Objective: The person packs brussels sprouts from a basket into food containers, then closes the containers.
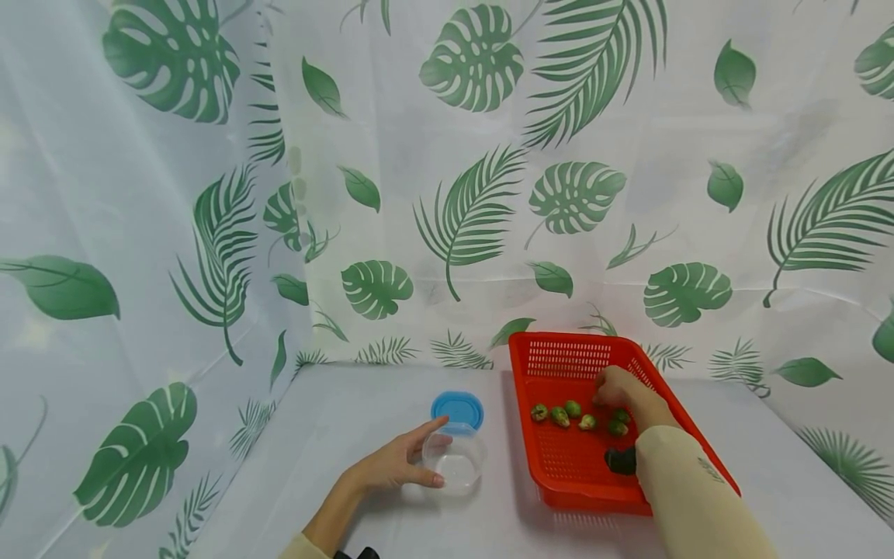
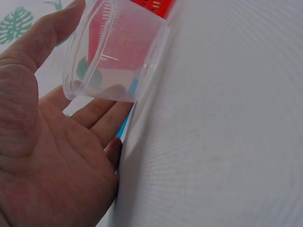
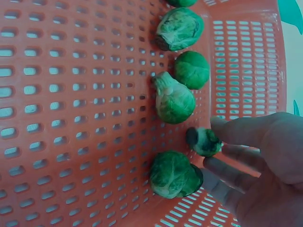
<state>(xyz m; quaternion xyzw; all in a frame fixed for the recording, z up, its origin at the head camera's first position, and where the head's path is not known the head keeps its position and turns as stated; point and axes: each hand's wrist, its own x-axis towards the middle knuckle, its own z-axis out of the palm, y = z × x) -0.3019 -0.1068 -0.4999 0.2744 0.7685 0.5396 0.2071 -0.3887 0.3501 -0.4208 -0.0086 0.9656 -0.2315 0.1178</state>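
Observation:
In the head view my left hand [image 1: 391,463] holds a clear plastic container [image 1: 457,466], thumb on the near side and fingers on the far side. The left wrist view shows the container [image 2: 120,52] between thumb and fingers, its rim toward the palm. My right hand [image 1: 621,392] reaches into a red basket [image 1: 569,493]. In the right wrist view its thumb and fingertips pinch a small Brussels sprout [image 3: 204,142]. A larger Brussels sprout [image 3: 170,175] lies by the fingers, and others, such as a pale-stemmed one [image 3: 175,104], lie beyond.
A blue lid [image 1: 457,407] lies on the white table [image 1: 293,435] just behind the container. The basket's perforated walls rise around the right hand. A leaf-patterned sheet [image 1: 419,233] hangs behind the table and along its left side.

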